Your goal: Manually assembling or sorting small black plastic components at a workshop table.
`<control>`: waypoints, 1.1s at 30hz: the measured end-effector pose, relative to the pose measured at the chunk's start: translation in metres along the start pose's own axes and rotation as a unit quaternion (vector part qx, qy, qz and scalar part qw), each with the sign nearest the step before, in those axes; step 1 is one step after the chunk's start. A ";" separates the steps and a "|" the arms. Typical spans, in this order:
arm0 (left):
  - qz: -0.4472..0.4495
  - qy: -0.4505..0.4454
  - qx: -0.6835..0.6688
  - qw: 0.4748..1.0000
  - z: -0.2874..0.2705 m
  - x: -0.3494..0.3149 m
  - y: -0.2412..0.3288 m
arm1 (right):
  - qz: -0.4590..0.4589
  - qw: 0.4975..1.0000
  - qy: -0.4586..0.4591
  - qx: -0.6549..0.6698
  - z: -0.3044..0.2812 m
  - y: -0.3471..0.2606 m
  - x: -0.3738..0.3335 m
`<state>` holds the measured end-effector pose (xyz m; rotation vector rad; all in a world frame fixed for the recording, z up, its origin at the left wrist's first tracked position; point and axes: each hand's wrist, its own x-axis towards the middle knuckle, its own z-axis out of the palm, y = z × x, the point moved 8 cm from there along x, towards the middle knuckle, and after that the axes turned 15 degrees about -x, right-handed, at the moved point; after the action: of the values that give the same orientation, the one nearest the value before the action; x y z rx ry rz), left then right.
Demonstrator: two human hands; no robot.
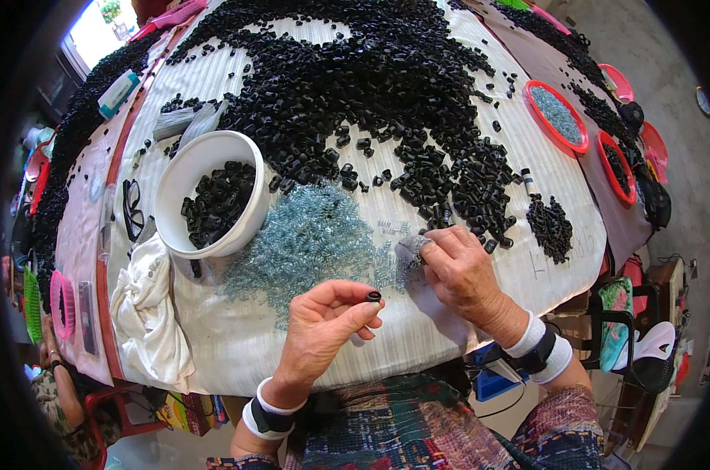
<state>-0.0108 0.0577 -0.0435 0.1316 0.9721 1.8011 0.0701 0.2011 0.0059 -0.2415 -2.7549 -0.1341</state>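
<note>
My left hand [327, 325] is closed, pinching a small black ring-shaped plastic piece [373, 297] between thumb and fingertips above the near part of the table. To its right, my right hand [463, 274] reaches down to the cloth with fingers bent together. Its fingertips meet a small greyish, dark-speckled patch [409, 252], and what they hold is hidden. A heap of small pale metal springs [316, 235] lies beyond my left hand. Behind and right of the springs spreads a large mass of black plastic pieces [355, 78].
A white bowl [249, 211] of black pieces stands left of the springs. Nearby are eyeglasses [133, 207] and a crumpled white cloth [151, 313]. Tiny black parts [549, 227] lie at right, with a red-rimmed basket [533, 121] of springs beyond. Another person's arm [65, 384] shows at far left.
</note>
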 end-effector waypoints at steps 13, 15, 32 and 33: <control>0.023 0.009 0.014 1.000 0.007 -0.004 0.004 | -0.012 0.996 0.007 0.084 -0.001 0.007 0.002; 0.029 0.012 0.020 0.999 0.008 -0.003 0.004 | -0.002 0.995 0.007 0.097 -0.015 0.007 0.005; 0.118 -0.029 0.099 0.988 0.032 0.008 0.009 | -0.046 0.978 0.030 0.201 -0.050 -0.030 0.024; 0.119 -0.029 0.100 0.987 0.032 0.009 0.009 | -0.024 0.972 0.034 0.229 -0.048 -0.026 0.023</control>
<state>-0.0056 0.0814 -0.0192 0.4383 1.1321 1.8989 0.0609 0.1736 0.0574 -0.0420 -2.6323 0.4688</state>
